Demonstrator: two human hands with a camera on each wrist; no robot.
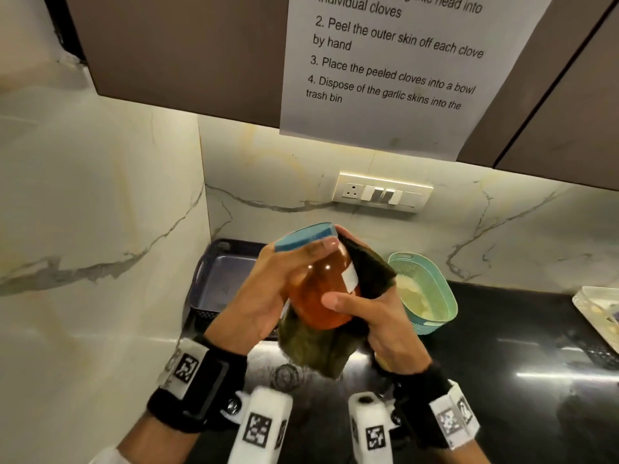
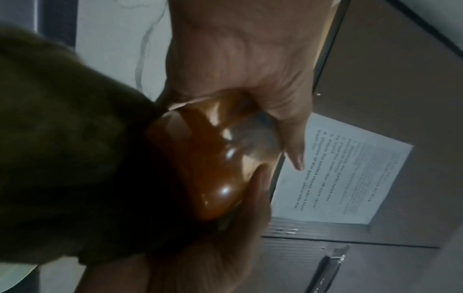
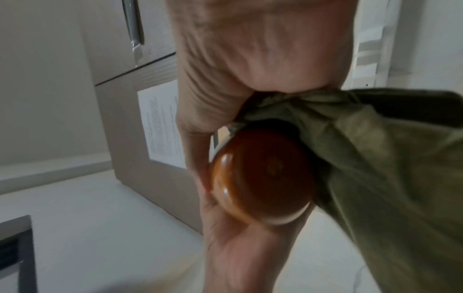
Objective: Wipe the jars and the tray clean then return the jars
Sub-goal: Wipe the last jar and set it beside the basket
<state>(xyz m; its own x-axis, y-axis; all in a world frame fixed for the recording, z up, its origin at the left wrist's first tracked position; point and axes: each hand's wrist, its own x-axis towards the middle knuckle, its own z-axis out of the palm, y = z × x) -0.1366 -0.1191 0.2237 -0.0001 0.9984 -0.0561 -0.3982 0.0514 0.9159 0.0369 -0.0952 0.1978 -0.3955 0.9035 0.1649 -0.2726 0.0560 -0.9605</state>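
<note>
Jar [image 1: 318, 289] of amber liquid with a blue lid [image 1: 306, 236], held tilted in the air above a black counter [image 1: 502, 346], its lid pointing away toward the marble wall [image 1: 100, 212]. Behind it, in the counter's corner, sits a dark tray [image 1: 221, 272] with nothing visible inside; to the right stands a mint green basket [image 1: 432, 296], and a white container [image 1: 599, 306] shows at the far right edge. Overhead, brown cabinets [image 1: 184, 55] carry a taped sheet of printed instructions [image 1: 392, 72], with a switch plate [image 1: 382, 195] on the wall below. An olive green cloth [image 1: 315, 349] wraps the jar's far side and bottom. Left hand [image 1: 268, 296] curls around the jar's upper part just under the lid. Right hand [image 1: 378, 316] grips the cloth against the jar, thumb pressed across the glass. A white label [image 1: 350, 277] shows on the jar's side.
</note>
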